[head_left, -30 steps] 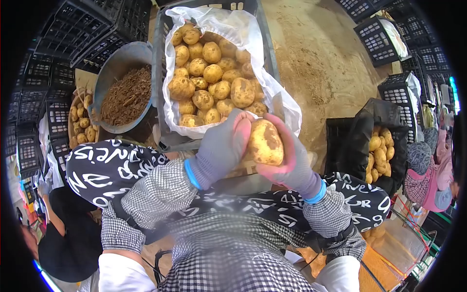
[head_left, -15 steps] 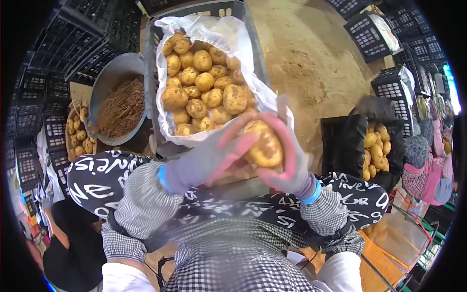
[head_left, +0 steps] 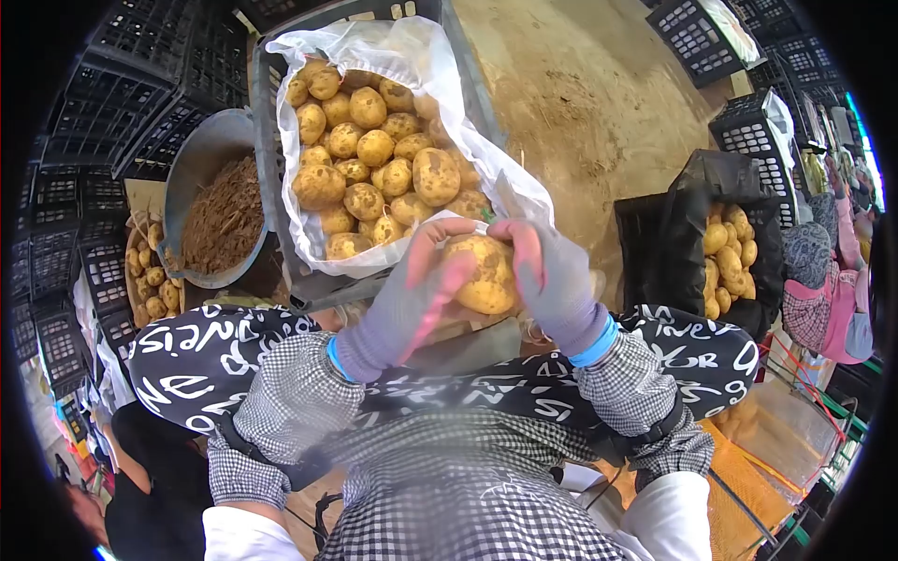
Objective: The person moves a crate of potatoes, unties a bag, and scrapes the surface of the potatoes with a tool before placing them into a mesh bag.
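A large yellow potato [head_left: 486, 279] with brown patches is held between my gloved hands, above my lap and close to the crate's near edge. My left hand [head_left: 412, 292] grips its left side, thumb across the front and fingers curled over the top. From the right, my right hand [head_left: 554, 280] presses curled fingers against its upper right. A small green bit [head_left: 487, 215] shows by the right fingertips, too small to name. Just beyond lies a crate [head_left: 482, 93] lined with white sheeting [head_left: 510, 178], full of loose potatoes [head_left: 374, 150].
A grey tub [head_left: 175, 206] of brown soil [head_left: 224, 220] stands left of the crate, with more potatoes [head_left: 154, 271] beside it. To the right, a black-lined crate [head_left: 650, 252] holds potatoes [head_left: 730, 257]. Black crates [head_left: 140, 65] are stacked at left. A person in black [head_left: 154, 486] is at lower left.
The potato has turned and shifted slightly left between my hands. My right fingers have moved from around its side to its upper edge. The view has shifted slightly.
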Motion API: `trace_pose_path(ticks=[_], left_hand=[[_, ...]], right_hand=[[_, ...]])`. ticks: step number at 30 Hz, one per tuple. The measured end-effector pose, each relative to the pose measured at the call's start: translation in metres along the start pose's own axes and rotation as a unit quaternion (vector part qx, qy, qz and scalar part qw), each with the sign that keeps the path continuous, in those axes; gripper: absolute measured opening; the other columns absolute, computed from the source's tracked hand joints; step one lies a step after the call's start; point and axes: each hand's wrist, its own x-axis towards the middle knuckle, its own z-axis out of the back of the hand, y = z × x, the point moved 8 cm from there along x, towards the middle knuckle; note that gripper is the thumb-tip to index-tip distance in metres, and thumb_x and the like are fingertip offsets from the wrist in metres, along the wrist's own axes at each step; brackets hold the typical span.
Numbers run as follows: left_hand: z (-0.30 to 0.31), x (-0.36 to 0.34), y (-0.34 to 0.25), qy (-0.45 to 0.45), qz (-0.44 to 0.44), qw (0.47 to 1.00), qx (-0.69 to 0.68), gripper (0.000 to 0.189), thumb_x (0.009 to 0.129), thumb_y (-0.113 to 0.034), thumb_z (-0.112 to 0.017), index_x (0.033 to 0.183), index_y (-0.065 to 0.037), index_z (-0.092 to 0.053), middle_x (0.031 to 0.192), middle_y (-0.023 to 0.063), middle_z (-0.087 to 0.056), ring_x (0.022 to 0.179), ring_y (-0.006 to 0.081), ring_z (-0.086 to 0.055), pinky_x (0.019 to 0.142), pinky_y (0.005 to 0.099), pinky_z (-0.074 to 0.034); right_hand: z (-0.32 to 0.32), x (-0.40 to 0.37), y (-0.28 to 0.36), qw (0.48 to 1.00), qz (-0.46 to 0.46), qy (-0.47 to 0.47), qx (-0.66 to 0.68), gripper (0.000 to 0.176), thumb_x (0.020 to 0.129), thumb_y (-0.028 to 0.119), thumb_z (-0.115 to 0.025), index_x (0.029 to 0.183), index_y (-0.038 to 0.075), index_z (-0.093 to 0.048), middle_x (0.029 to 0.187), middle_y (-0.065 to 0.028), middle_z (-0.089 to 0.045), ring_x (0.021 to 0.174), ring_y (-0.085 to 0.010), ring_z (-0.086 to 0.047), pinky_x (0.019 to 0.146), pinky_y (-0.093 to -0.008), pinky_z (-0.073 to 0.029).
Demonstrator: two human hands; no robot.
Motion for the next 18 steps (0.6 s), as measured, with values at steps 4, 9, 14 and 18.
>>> trace_pose_path(ticks=[4,9,14,18], left_hand=[[0.011,0.006,-0.008,-0.023,-0.042,0.998,-0.032,0.056,0.096,-0.028,-0.057,0.140,-0.006,-0.029,0.127,0.0104,-0.046,0.115,0.0167,-0.053,0.095,0.0304,-0.050],[0.007,0.002,-0.024,-0.014,-0.150,0.986,0.071,0.057,0.095,-0.022,-0.059,0.141,-0.007,-0.030,0.132,0.0084,-0.041,0.122,0.0145,-0.045,0.102,0.0297,-0.042],[0.026,0.004,-0.019,-0.051,-0.138,0.986,0.076,0.052,0.092,-0.019,-0.059,0.137,-0.005,-0.035,0.126,0.0072,-0.043,0.113,0.0134,-0.050,0.096,0.0288,-0.046],[0.023,0.002,-0.013,-0.055,-0.133,0.985,0.092,0.044,0.094,-0.022,-0.053,0.132,-0.002,-0.041,0.119,0.0083,-0.050,0.105,0.0133,-0.054,0.091,0.0281,-0.047]], right_hand=[[0.003,0.001,-0.013,0.964,-0.085,-0.007,0.252,0.038,0.102,0.021,-0.042,0.127,-0.004,-0.055,0.110,-0.0182,-0.065,0.101,-0.0182,-0.062,0.087,-0.0267,-0.047],[-0.002,-0.001,-0.004,0.970,0.015,-0.007,0.241,0.044,0.101,0.026,-0.046,0.135,-0.003,-0.048,0.119,-0.0182,-0.061,0.108,-0.0210,-0.059,0.093,-0.0301,-0.045],[0.000,-0.004,0.021,0.990,0.047,0.000,0.129,0.053,0.094,0.030,-0.058,0.136,-0.002,-0.047,0.125,-0.0199,-0.058,0.114,-0.0252,-0.057,0.097,-0.0335,-0.043],[-0.009,-0.007,0.026,0.978,-0.014,0.002,0.208,0.058,0.086,0.026,-0.067,0.134,0.001,-0.048,0.123,-0.0225,-0.057,0.115,-0.0337,-0.057,0.097,-0.0379,-0.044]])
